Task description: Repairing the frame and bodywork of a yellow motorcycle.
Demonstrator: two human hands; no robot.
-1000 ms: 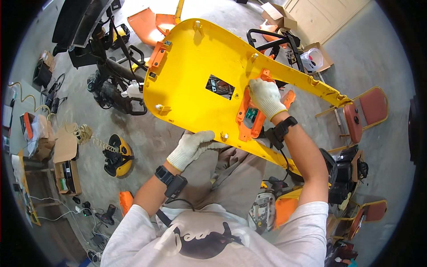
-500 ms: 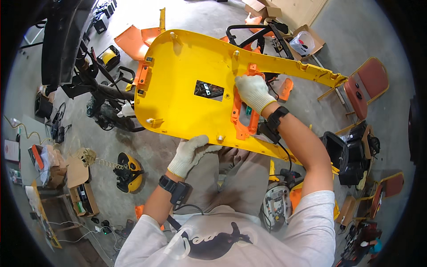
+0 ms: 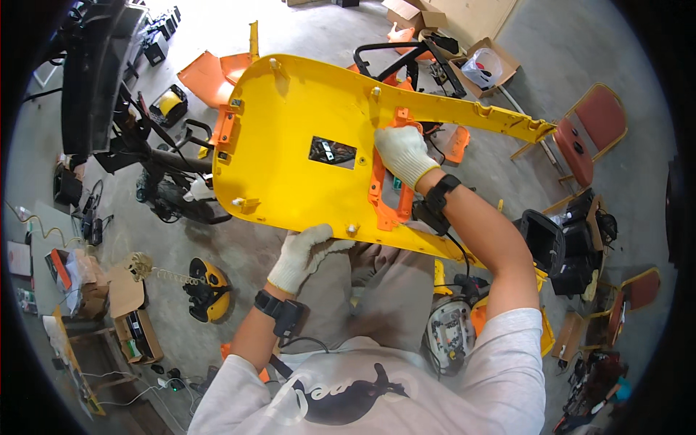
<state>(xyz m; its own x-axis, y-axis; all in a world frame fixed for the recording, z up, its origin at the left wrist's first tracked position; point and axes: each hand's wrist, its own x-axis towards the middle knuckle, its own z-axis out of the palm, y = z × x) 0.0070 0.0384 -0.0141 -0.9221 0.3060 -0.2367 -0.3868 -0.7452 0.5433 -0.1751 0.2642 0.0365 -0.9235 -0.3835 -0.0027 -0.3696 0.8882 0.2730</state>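
Note:
A large yellow plastic panel (image 3: 283, 152) lies across in front of me, inner face up, with pale posts near its edges and a rectangular cutout. My left hand (image 3: 299, 255), in a white knit glove, holds the panel's near edge, partly hidden beneath it. An orange frame-shaped bracket (image 3: 391, 217) rests across the panel right of the cutout. My right hand (image 3: 406, 154), gloved too, is closed over the bracket's upper part; its fingertips are hidden. Fixed at the panel's left end is a smaller orange bracket (image 3: 225, 126).
Black machinery (image 3: 163, 170) stands at the left, with a yellow-and-black tool part (image 3: 209, 290) below it on the floor. Red chairs (image 3: 594, 119) are at the right. Open cardboard boxes (image 3: 493, 65) lie at the back right. A grey housing (image 3: 448, 333) sits beside my leg.
The view has shifted slightly, so the panel and both hands appear a little further left and lower. Both hands keep their places on the panel and bracket.

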